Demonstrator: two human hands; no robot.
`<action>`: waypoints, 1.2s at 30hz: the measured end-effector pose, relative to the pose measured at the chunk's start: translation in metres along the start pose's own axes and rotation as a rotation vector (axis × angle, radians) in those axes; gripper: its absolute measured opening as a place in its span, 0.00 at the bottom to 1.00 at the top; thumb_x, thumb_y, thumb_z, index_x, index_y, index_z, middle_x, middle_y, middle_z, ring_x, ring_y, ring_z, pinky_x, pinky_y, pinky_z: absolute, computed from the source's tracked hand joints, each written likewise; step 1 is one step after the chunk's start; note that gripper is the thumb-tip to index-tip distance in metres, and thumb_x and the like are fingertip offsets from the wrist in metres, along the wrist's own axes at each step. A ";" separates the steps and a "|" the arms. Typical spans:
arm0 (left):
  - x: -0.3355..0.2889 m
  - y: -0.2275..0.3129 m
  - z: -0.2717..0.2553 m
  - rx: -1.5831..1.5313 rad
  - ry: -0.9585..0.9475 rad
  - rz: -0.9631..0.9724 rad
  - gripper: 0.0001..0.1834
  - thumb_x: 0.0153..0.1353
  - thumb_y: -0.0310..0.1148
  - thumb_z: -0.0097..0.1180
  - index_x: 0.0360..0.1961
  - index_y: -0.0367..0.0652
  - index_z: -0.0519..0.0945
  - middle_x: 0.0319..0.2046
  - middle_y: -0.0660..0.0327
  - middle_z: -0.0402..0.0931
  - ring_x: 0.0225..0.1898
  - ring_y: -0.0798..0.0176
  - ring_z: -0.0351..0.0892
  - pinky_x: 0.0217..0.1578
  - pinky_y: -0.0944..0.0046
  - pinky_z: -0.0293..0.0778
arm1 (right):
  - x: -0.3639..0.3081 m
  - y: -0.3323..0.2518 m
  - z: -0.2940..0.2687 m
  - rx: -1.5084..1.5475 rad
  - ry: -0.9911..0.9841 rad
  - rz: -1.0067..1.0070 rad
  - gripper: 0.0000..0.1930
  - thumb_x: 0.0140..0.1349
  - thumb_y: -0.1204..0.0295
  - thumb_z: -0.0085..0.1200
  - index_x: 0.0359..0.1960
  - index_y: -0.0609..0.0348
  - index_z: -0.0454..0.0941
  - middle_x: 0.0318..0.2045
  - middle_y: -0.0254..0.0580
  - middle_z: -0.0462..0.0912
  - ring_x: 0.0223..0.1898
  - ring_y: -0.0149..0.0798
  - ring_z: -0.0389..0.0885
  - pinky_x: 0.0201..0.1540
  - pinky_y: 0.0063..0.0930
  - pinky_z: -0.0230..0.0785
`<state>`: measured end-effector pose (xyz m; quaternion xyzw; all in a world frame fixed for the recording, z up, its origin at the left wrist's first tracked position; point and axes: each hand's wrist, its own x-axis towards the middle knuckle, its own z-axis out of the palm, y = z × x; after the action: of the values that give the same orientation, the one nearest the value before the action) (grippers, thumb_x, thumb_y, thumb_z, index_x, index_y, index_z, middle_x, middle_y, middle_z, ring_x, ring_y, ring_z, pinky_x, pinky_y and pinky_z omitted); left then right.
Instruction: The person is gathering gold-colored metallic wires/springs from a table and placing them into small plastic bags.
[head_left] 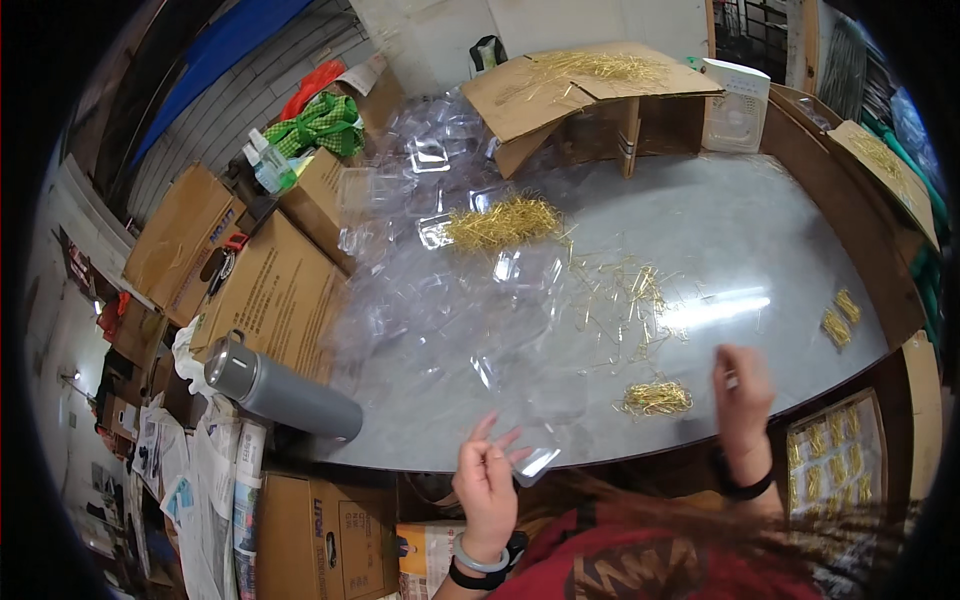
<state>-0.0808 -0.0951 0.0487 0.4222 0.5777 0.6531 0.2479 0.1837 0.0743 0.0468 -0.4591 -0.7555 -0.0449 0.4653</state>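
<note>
My left hand [487,490] is at the table's near edge, its fingers partly spread around a clear plastic case [540,458] that juts past the edge. My right hand [743,395] is curled closed above the table's near right side, smeared by motion. A small pale glint shows at its fingers, but what they hold is unclear. Between the hands, nearer the right one, lies a neat bundle of gold wire hooks [657,398]. Loose gold hooks [635,300] are scattered beyond it, and a larger heap of them [505,222] sits farther back.
Many clear plastic cases [420,270] cover the table's left half. A grey bottle [285,390] lies at the left edge beside cardboard boxes [270,295]. Cardboard [590,80] holding more hooks stands at the back. Two small gold bundles [836,328] lie right; a tray [838,455] of filled cases sits below.
</note>
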 end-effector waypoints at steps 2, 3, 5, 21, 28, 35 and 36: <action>-0.002 -0.004 0.009 -0.042 -0.062 0.012 0.07 0.76 0.26 0.36 0.41 0.32 0.64 0.68 0.40 0.59 0.60 0.42 0.74 0.50 0.49 0.84 | 0.001 0.048 -0.011 -0.211 -0.052 0.154 0.10 0.57 0.79 0.61 0.41 0.61 0.78 0.33 0.45 0.79 0.35 0.52 0.78 0.38 0.41 0.72; -0.003 -0.006 0.016 -0.068 -0.080 0.006 0.07 0.76 0.27 0.36 0.41 0.32 0.64 0.68 0.40 0.58 0.62 0.42 0.72 0.52 0.47 0.83 | 0.004 0.059 -0.017 -0.282 -0.072 0.127 0.11 0.58 0.78 0.61 0.42 0.62 0.78 0.36 0.46 0.79 0.38 0.52 0.78 0.41 0.42 0.72; -0.003 -0.004 0.023 -0.147 -0.128 -0.047 0.07 0.76 0.27 0.37 0.40 0.34 0.64 0.70 0.41 0.55 0.68 0.41 0.64 0.58 0.43 0.78 | 0.008 0.063 -0.018 -0.431 -0.001 0.060 0.13 0.58 0.77 0.62 0.45 0.62 0.78 0.43 0.47 0.79 0.46 0.49 0.78 0.49 0.40 0.71; -0.003 -0.007 0.043 0.020 -0.372 0.037 0.08 0.75 0.32 0.46 0.42 0.37 0.71 0.68 0.41 0.62 0.63 0.51 0.69 0.60 0.57 0.67 | -0.025 -0.082 0.007 1.216 -0.995 0.179 0.20 0.61 0.65 0.67 0.51 0.60 0.78 0.38 0.42 0.81 0.40 0.37 0.83 0.45 0.28 0.74; -0.006 -0.014 0.043 0.234 -0.327 0.173 0.08 0.74 0.31 0.48 0.41 0.37 0.72 0.64 0.42 0.68 0.50 0.58 0.78 0.49 0.61 0.74 | -0.044 -0.076 0.011 1.474 -1.105 0.493 0.15 0.71 0.71 0.56 0.56 0.64 0.76 0.44 0.39 0.82 0.46 0.29 0.80 0.50 0.26 0.73; -0.011 -0.019 0.045 0.229 -0.306 0.168 0.08 0.74 0.30 0.48 0.41 0.36 0.72 0.63 0.41 0.68 0.46 0.60 0.80 0.46 0.62 0.76 | -0.054 -0.073 0.012 1.459 -1.035 0.470 0.13 0.72 0.72 0.54 0.54 0.65 0.78 0.42 0.38 0.83 0.44 0.29 0.80 0.48 0.24 0.73; -0.012 -0.017 0.045 0.197 -0.312 0.143 0.07 0.73 0.30 0.49 0.41 0.36 0.72 0.63 0.41 0.69 0.46 0.59 0.81 0.46 0.62 0.77 | -0.054 -0.073 0.011 1.424 -1.033 0.485 0.13 0.71 0.72 0.55 0.53 0.65 0.79 0.41 0.39 0.83 0.42 0.28 0.81 0.46 0.24 0.74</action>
<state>-0.0399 -0.0769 0.0284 0.5803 0.5620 0.5362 0.2448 0.1307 0.0029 0.0259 -0.1728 -0.6017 0.7421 0.2393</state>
